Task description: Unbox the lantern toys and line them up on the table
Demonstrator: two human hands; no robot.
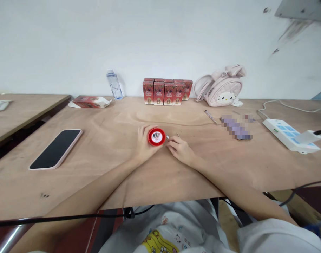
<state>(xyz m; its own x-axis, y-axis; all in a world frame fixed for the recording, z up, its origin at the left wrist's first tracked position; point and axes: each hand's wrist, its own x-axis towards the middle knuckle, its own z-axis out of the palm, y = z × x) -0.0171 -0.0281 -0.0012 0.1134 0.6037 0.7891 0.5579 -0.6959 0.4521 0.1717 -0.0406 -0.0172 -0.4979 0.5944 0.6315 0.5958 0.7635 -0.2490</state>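
Observation:
A small round red device (156,137) with a pale centre lies on the wooden table (110,175), straight ahead of me. My left hand (144,144) curls around its left side and grips it. My right hand (179,147) rests just right of it, fingers pinched together near a tiny metal piece (168,137) beside the device. A thin small pin-like bit (178,135) lies a little beyond my right fingers.
A black phone in a pink case (56,148) lies at left. Against the wall stand a water bottle (114,84), a flattened red carton (90,102), a row of red boxes (166,91) and a pink bag (222,89). A screwdriver (210,116) and white power strip (290,135) lie at right.

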